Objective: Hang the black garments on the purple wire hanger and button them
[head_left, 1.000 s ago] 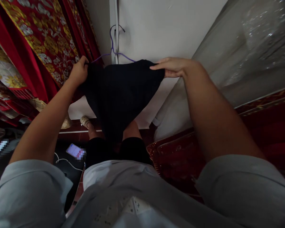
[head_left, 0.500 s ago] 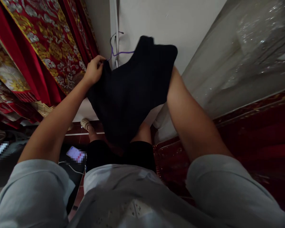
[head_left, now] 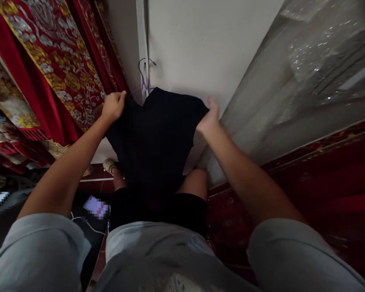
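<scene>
A black shirt (head_left: 158,138) hangs spread out in front of me, with a purple hanger (head_left: 143,83) showing at its neck. My left hand (head_left: 114,107) is closed on the shirt's left shoulder, thumb on top. At the opposite shoulder edge, my right hand (head_left: 210,117) grips the cloth; its fingers are slightly blurred and partly behind the fabric. The hanger's hook rises in front of a pale upright strip, and the rest of the hanger is hidden by the shirt. The lower part of the shirt drapes down over my legs.
Red embroidered cloths (head_left: 69,61) hang at the left. A lit phone (head_left: 95,207) with a white cable lies on a dark surface at lower left. Clear plastic sheeting (head_left: 310,73) covers the right side, above red material (head_left: 322,202). A white wall (head_left: 213,40) stands ahead.
My right hand, hidden by the shirt before, has come into view at its right edge. The shirt's right side has dropped and moved left, uncovering more of the hanger's hook.
</scene>
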The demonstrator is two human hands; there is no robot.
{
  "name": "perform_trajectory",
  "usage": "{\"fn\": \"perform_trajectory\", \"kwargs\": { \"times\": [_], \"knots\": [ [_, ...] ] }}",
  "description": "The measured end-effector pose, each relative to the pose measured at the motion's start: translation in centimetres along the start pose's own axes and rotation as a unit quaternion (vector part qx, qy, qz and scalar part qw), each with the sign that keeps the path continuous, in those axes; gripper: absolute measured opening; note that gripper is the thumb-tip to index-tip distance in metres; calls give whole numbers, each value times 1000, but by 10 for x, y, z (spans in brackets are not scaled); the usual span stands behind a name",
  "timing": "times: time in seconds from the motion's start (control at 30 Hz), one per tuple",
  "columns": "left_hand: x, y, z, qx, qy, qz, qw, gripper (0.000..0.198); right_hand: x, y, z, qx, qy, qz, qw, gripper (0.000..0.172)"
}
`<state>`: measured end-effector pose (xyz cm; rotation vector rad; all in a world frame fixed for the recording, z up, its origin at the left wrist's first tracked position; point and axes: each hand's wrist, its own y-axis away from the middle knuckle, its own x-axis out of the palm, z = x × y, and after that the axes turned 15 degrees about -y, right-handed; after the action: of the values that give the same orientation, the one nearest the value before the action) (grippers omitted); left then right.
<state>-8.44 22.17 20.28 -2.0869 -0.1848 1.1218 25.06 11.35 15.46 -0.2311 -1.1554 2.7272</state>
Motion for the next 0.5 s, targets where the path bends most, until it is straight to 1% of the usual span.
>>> {"fn": "perform_trajectory", "kwargs": {
  "times": [0.03,0.07,0.13,0.17,0.23,0.3,0.37,0.43,0.47,0.5],
  "knots": [
    [0,2,-1,-4,0,-5,1000,50,-8,-4,0,6,-64,21,998,88],
    [1,3,-1,-6,0,-10,1000,51,-15,-9,4,16,-132,44,990,93],
    [2,2,-2,-11,-1,-19,1000,50,-21,-18,18,45,-238,87,966,91],
    [2,0,-2,-16,-5,-21,1000,48,-19,-23,29,59,-258,100,959,90],
    [1,-5,-2,-33,-23,-17,999,43,-5,-29,52,89,-265,114,953,91],
    [-4,-8,0,-49,-40,-8,998,36,16,-33,72,119,-265,125,949,95],
    [-12,-7,4,-47,-30,-5,998,27,37,-34,80,159,-270,167,935,100],
    [-21,-1,8,-36,13,-3,999,23,52,-31,72,191,-250,233,920,99],
    [-25,3,10,-31,43,4,999,23,57,-29,62,194,-221,259,920,94],
    [-27,8,9,-28,73,18,997,24,62,-24,50,186,-175,272,928,87]
  ]
}}
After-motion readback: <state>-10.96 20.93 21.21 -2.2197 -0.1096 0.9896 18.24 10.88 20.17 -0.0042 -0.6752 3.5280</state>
